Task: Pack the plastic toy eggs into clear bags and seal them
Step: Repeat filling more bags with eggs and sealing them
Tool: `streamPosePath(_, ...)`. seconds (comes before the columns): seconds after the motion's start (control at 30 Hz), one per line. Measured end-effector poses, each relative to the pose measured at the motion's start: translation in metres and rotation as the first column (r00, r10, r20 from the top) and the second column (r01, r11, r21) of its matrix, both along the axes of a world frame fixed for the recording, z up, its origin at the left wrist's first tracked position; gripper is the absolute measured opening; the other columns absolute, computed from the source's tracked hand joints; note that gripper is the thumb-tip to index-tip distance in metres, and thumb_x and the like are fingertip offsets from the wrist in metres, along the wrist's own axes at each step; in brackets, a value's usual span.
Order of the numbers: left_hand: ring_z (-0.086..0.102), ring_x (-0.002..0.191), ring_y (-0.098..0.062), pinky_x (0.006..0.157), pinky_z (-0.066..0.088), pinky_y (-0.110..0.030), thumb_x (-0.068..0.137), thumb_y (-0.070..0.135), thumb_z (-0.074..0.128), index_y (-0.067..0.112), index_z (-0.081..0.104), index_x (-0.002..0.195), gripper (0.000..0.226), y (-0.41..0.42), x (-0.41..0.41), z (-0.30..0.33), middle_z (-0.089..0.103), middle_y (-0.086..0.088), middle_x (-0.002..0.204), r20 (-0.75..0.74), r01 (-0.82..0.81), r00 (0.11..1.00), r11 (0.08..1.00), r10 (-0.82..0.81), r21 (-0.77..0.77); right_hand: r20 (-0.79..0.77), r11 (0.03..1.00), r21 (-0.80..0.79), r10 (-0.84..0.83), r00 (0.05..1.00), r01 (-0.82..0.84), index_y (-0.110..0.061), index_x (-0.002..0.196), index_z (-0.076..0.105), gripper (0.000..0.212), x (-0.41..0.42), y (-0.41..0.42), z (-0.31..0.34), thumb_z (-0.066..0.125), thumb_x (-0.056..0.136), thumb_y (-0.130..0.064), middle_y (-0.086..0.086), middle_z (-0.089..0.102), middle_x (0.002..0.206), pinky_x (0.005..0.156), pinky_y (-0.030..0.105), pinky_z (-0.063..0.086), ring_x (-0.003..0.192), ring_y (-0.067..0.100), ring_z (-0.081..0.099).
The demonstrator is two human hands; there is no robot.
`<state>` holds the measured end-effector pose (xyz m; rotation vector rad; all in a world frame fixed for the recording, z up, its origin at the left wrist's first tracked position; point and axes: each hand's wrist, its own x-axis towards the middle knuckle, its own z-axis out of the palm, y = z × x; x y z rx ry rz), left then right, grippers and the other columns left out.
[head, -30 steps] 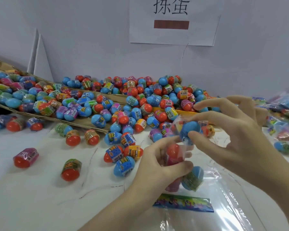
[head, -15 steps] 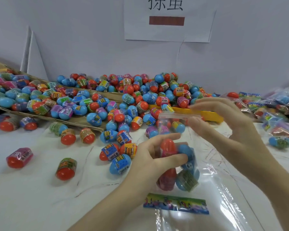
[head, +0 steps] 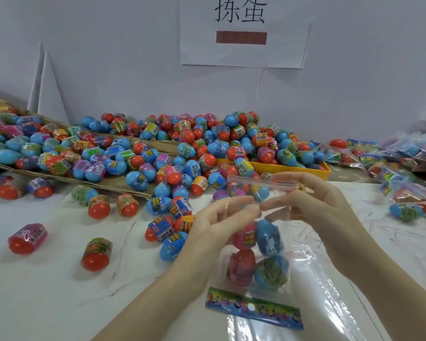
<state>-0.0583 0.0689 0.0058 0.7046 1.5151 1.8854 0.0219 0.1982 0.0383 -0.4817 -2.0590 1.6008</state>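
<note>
Above table | left hand (head: 214,225), right hand (head: 312,207) pinch clear bag (head: 284,219)

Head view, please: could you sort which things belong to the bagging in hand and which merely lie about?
In hand:
left hand
right hand
clear bag
four bagged eggs

Lying about:
loose egg pile
yellow tray
filled bags
wall sign

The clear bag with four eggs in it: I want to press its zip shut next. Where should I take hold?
Pinch the clear bag at its zip strip, fingers front and back, coming from one end: the strip lies flat and empty above the eggs, which bulge lower down.
</note>
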Motion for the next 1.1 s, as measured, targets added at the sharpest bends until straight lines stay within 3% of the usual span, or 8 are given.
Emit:
streamPosePath(0.13, 0.066, 0.068, -0.007, 0.053, 0.051, -0.016, 0.066, 0.039, 0.057, 0.018, 0.071, 0.087, 0.033, 0.001, 0.001, 0.003, 0.074, 0.001, 0.081, -0.033, -0.112, 0.993, 0.993, 0.113, 0.022, -0.007, 0.999, 0.021, 0.028, 1.0, -0.028, -0.022, 0.098, 0.056, 0.033, 0.0, -0.001, 0.002, 0.04, 0.088, 0.004, -0.002, 0.071, 0.068, 0.052, 0.011, 0.047, 0.057, 0.01, 0.066)
streamPosePath(0.23, 0.067, 0.06, -0.005, 0.047, 0.05, -0.016, 0.083, 0.016, 0.058, 0.017, 0.068, 0.088, 0.012, 0.0, 0.003, 0.004, 0.074, -0.002, 0.074, -0.029, -0.136, 0.99, 0.989, 0.138, 0.051, -0.116, 0.956, 0.269, -0.085, 0.99, 0.114, -0.033, 0.092, 0.055, 0.035, 0.0, -0.005, -0.001, 0.047, 0.088, 0.001, -0.007, 0.068, 0.073, 0.059, 0.008, 0.045, 0.067, 0.003, 0.062)
streamPosePath(0.33, 0.068, 0.06, -0.007, 0.047, 0.048, -0.015, 0.087, 0.008, 0.054, 0.017, 0.067, 0.087, 0.016, -0.002, 0.005, 0.006, 0.073, -0.005, 0.068, -0.05, -0.143, 0.988, 0.984, 0.149, 0.108, -0.3, 0.632, 0.708, -0.135, 0.944, 0.315, -0.039, 0.095, 0.057, 0.027, 0.003, -0.011, -0.001, 0.065, 0.083, -0.017, -0.012, 0.061, 0.094, 0.082, 0.024, 0.042, 0.089, 0.005, 0.055)
streamPosePath(0.4, 0.067, 0.058, -0.006, 0.048, 0.049, -0.015, 0.087, 0.007, 0.053, 0.017, 0.067, 0.086, 0.018, -0.001, 0.008, 0.007, 0.072, -0.003, 0.064, -0.103, -0.122, 0.985, 0.984, 0.136, 0.133, -0.332, 0.445, 0.826, -0.114, 0.936, 0.347, -0.034, 0.096, 0.067, 0.02, 0.002, -0.017, -0.004, 0.067, 0.076, -0.03, -0.006, 0.062, 0.099, 0.082, 0.037, 0.032, 0.097, 0.015, 0.051)
streamPosePath(0.47, 0.066, 0.056, -0.005, 0.05, 0.05, -0.015, 0.087, 0.004, 0.053, 0.016, 0.068, 0.085, 0.019, -0.001, 0.01, 0.007, 0.07, 0.0, 0.062, -0.142, -0.108, 0.981, 0.981, 0.131, 0.16, -0.329, 0.383, 0.857, -0.108, 0.938, 0.345, -0.03, 0.089, 0.072, 0.017, -0.001, -0.022, -0.005, 0.066, 0.073, -0.034, -0.005, 0.064, 0.098, 0.078, 0.04, 0.03, 0.098, 0.02, 0.052)
streamPosePath(0.63, 0.068, 0.064, -0.005, 0.054, 0.047, -0.009, 0.073, 0.025, 0.053, 0.017, 0.07, 0.074, 0.019, -0.002, 0.012, 0.009, 0.07, 0.0, 0.068, -0.183, -0.149, 0.963, 0.956, 0.198, 0.251, -0.3, 0.434, 0.853, -0.048, 0.953, 0.291, -0.026, 0.087, 0.073, 0.021, 0.0, -0.025, -0.005, 0.061, 0.077, -0.039, -0.013, 0.065, 0.088, 0.072, 0.041, 0.034, 0.093, 0.015, 0.05)
streamPosePath(0.8, 0.067, 0.067, -0.008, 0.061, 0.049, -0.015, 0.088, 0.033, 0.049, 0.023, 0.068, 0.078, 0.024, -0.003, 0.011, 0.003, 0.068, 0.002, 0.07, -0.441, -0.203, 0.854, 0.957, 0.276, 0.205, -0.31, 0.514, 0.814, -0.012, 0.951, 0.272, -0.021, 0.085, 0.073, 0.02, -0.001, -0.027, -0.002, 0.06, 0.078, -0.034, -0.019, 0.056, 0.085, 0.068, 0.05, 0.042, 0.087, 0.015, 0.053)
streamPosePath(1.1, 0.057, 0.063, 0.006, 0.058, 0.037, -0.002, 0.093, 0.025, 0.045, 0.033, 0.055, 0.084, 0.015, -0.004, 0.012, 0.0, 0.061, 0.023, 0.074, -0.729, -0.24, 0.614, 0.951, 0.303, 0.193, -0.339, 0.41, 0.855, -0.022, 0.941, 0.318, -0.02, 0.087, 0.073, 0.026, -0.001, -0.024, -0.004, 0.05, 0.085, -0.031, -0.008, 0.066, 0.084, 0.071, 0.038, 0.032, 0.088, 0.012, 0.046)
